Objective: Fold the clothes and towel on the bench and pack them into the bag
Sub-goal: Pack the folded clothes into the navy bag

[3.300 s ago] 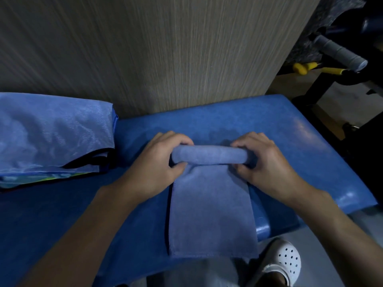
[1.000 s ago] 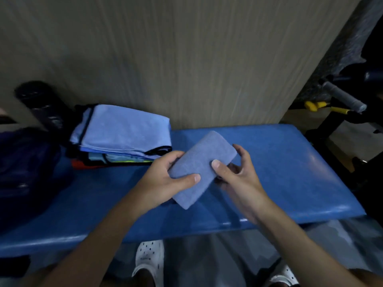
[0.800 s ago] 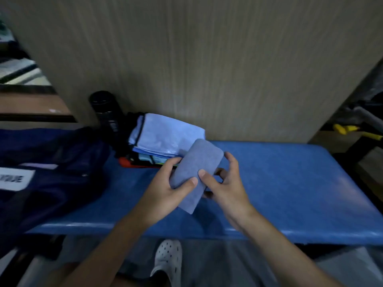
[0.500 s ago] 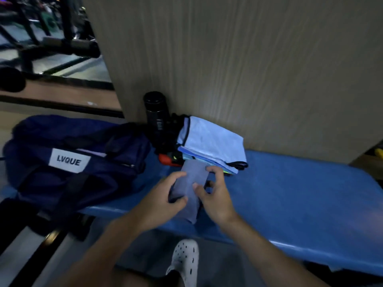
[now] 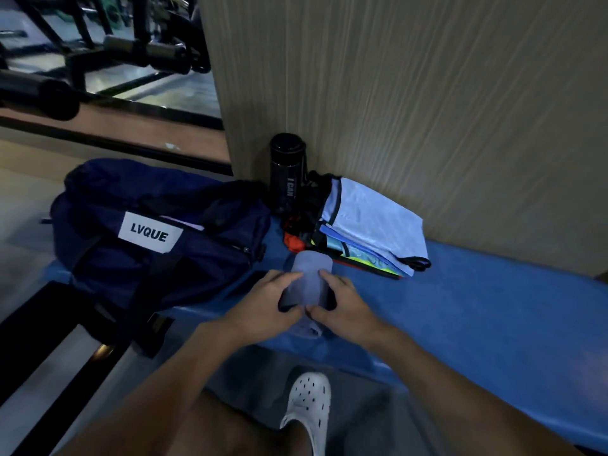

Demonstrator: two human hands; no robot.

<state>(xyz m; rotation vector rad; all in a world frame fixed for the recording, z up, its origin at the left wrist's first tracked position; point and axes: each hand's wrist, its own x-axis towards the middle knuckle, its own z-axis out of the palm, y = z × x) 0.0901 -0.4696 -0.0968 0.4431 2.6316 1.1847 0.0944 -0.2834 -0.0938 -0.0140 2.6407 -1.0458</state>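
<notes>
Hands, left hand (image 5: 263, 306) and right hand (image 5: 345, 306), both grip a rolled grey-blue cloth towel (image 5: 307, 284) between them, a navy fabric bag (image 5: 158, 232) left of them.

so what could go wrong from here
The towel has a loose near end; it could unroll or slip off the bench front edge. Its far end sits close to the folded clothes, so a push might shift them. The upright bottle by the bag could get knocked.
</notes>
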